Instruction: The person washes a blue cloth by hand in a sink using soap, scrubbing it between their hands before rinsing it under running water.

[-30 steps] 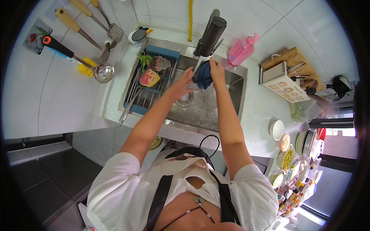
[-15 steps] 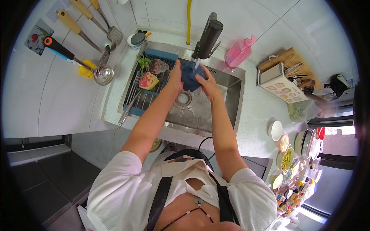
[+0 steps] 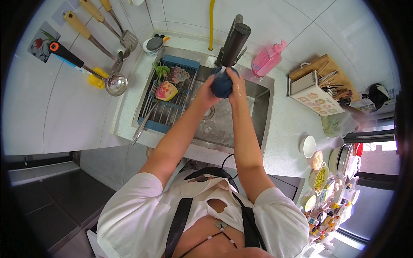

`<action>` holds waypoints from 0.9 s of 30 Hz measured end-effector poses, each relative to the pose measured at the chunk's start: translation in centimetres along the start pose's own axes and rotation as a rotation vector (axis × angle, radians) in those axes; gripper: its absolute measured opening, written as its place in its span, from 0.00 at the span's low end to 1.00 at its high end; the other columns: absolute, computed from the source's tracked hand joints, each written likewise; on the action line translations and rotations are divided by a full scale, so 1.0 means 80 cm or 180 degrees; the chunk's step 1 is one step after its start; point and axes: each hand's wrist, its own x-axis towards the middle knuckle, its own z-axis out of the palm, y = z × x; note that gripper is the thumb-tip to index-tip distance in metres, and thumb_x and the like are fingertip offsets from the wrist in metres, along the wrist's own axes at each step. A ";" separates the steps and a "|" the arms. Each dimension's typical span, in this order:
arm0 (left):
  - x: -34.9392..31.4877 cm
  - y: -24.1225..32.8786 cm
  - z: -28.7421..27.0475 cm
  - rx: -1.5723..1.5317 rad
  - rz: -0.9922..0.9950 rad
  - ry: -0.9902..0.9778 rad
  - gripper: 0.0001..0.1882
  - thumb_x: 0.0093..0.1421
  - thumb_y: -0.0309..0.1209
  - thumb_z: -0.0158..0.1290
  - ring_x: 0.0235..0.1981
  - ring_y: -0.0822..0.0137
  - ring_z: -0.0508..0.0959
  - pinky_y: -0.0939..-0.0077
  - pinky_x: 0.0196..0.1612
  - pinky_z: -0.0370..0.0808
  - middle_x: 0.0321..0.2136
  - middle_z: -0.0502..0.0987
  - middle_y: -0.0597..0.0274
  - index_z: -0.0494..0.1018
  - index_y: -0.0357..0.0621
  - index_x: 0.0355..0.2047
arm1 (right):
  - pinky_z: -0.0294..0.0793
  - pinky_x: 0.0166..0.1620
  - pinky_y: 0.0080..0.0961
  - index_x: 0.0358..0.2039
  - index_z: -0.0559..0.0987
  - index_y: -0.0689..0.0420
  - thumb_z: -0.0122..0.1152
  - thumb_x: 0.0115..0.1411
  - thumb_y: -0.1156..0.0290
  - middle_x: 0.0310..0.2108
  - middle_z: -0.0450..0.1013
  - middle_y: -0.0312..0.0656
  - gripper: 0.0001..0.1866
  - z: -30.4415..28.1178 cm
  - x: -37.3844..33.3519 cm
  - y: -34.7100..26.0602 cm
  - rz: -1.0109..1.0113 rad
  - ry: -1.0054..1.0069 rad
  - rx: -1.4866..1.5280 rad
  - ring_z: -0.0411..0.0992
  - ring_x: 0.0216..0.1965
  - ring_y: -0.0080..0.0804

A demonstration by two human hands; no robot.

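A dark blue cloth (image 3: 222,87), bunched into a ball, is held between my two hands under the black faucet (image 3: 235,43). Water from the spout runs onto its top. My left hand (image 3: 207,92) wraps the cloth's left side. On the other side my right hand (image 3: 238,88) grips it, the skin wet. Both hands are over the steel sink (image 3: 254,122), above its drain (image 3: 208,114), which the left wrist partly covers.
A blue-ended drying rack (image 3: 161,109) spans the sink's left side, with sponges and a long metal handle on it. A pink soap bottle (image 3: 266,60) stands behind right. Utensils hang at left, including a ladle (image 3: 116,84). A white knife holder (image 3: 307,92) and bowls line the right counter.
The cloth, spread wider before, is now squeezed into a tighter ball. My hands have shifted slightly right, and my right hand has turned around its side.
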 end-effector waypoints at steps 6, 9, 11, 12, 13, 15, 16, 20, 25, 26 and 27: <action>0.010 -0.006 0.002 -0.0018 0.0427 0.0328 0.20 0.57 0.44 0.44 0.45 0.61 0.69 0.61 0.47 0.65 0.43 0.69 0.58 0.64 0.46 0.45 | 0.71 0.34 0.24 0.34 0.72 0.62 0.56 0.50 0.73 0.27 0.70 0.39 0.10 0.005 0.022 -0.010 -0.0064 0.0240 0.0825 0.70 0.28 0.29; 0.009 0.004 0.018 -0.0561 0.0422 -0.0041 0.20 0.57 0.43 0.44 0.45 0.61 0.68 0.64 0.47 0.65 0.44 0.68 0.58 0.63 0.45 0.46 | 0.71 0.36 0.25 0.38 0.71 0.60 0.55 0.50 0.76 0.31 0.70 0.41 0.13 0.025 0.008 -0.010 -0.0241 0.0392 0.1150 0.70 0.33 0.30; 0.013 0.009 0.024 -0.0806 0.0501 -0.0426 0.22 0.57 0.42 0.44 0.45 0.63 0.68 0.67 0.45 0.67 0.44 0.68 0.59 0.61 0.45 0.48 | 0.70 0.38 0.24 0.39 0.72 0.59 0.54 0.50 0.77 0.36 0.69 0.42 0.13 0.024 0.005 -0.004 -0.0514 0.0389 0.0953 0.69 0.36 0.31; 0.014 0.009 0.028 -0.0654 0.0697 -0.0223 0.21 0.58 0.43 0.43 0.44 0.63 0.69 0.68 0.45 0.67 0.43 0.68 0.59 0.61 0.45 0.48 | 0.70 0.38 0.24 0.39 0.72 0.58 0.54 0.50 0.78 0.38 0.68 0.42 0.13 0.023 0.003 -0.002 -0.0651 0.0387 0.0854 0.68 0.38 0.31; 0.015 0.010 0.036 -0.0502 0.0896 -0.0014 0.21 0.58 0.44 0.42 0.43 0.63 0.69 0.68 0.45 0.67 0.41 0.69 0.59 0.62 0.45 0.47 | 0.68 0.40 0.25 0.39 0.72 0.58 0.54 0.49 0.78 0.40 0.67 0.43 0.14 0.023 -0.001 -0.001 -0.0944 0.0449 0.0306 0.68 0.40 0.33; 0.023 0.012 0.034 -0.0313 0.1070 0.0192 0.19 0.59 0.43 0.41 0.41 0.64 0.70 0.68 0.44 0.68 0.39 0.69 0.60 0.63 0.44 0.45 | 0.66 0.44 0.27 0.38 0.72 0.58 0.55 0.48 0.78 0.42 0.66 0.44 0.14 0.023 -0.013 0.002 -0.1514 0.0562 -0.0801 0.66 0.43 0.35; 0.032 0.017 0.022 -0.0278 0.1067 0.0192 0.18 0.59 0.42 0.40 0.40 0.64 0.71 0.68 0.43 0.69 0.38 0.70 0.60 0.64 0.43 0.43 | 0.65 0.45 0.28 0.37 0.73 0.58 0.55 0.47 0.78 0.42 0.66 0.45 0.13 0.023 -0.021 0.007 -0.1880 0.0373 -0.1314 0.66 0.44 0.36; 0.024 0.023 0.029 0.0014 0.0532 -0.0137 0.15 0.60 0.41 0.40 0.33 0.68 0.72 0.72 0.38 0.71 0.32 0.70 0.63 0.66 0.43 0.37 | 0.55 0.53 0.37 0.32 0.74 0.55 0.59 0.44 0.73 0.41 0.66 0.44 0.11 0.021 -0.048 0.019 -0.2891 -0.0276 -0.2512 0.62 0.48 0.44; 0.040 0.015 0.002 -0.0181 -0.0206 -0.0019 0.12 0.58 0.39 0.42 0.29 0.68 0.72 0.73 0.33 0.70 0.28 0.70 0.63 0.67 0.43 0.32 | 0.55 0.50 0.42 0.26 0.73 0.55 0.59 0.44 0.68 0.33 0.68 0.41 0.08 0.021 -0.034 0.018 -0.3531 -0.0648 -0.3060 0.64 0.41 0.47; 0.042 0.013 -0.001 -0.0130 -0.0201 0.0023 0.12 0.58 0.38 0.42 0.28 0.68 0.71 0.72 0.32 0.70 0.28 0.70 0.62 0.67 0.43 0.32 | 0.58 0.48 0.41 0.25 0.73 0.56 0.58 0.44 0.68 0.31 0.68 0.41 0.08 0.019 -0.029 0.018 -0.3612 -0.0698 -0.3006 0.65 0.39 0.47; 0.045 0.011 -0.003 -0.0099 -0.0204 0.0054 0.11 0.57 0.38 0.43 0.28 0.67 0.71 0.71 0.32 0.70 0.27 0.70 0.62 0.67 0.42 0.31 | 0.60 0.45 0.40 0.24 0.73 0.56 0.58 0.45 0.68 0.29 0.68 0.41 0.07 0.019 -0.024 0.021 -0.3619 -0.0601 -0.2926 0.65 0.37 0.46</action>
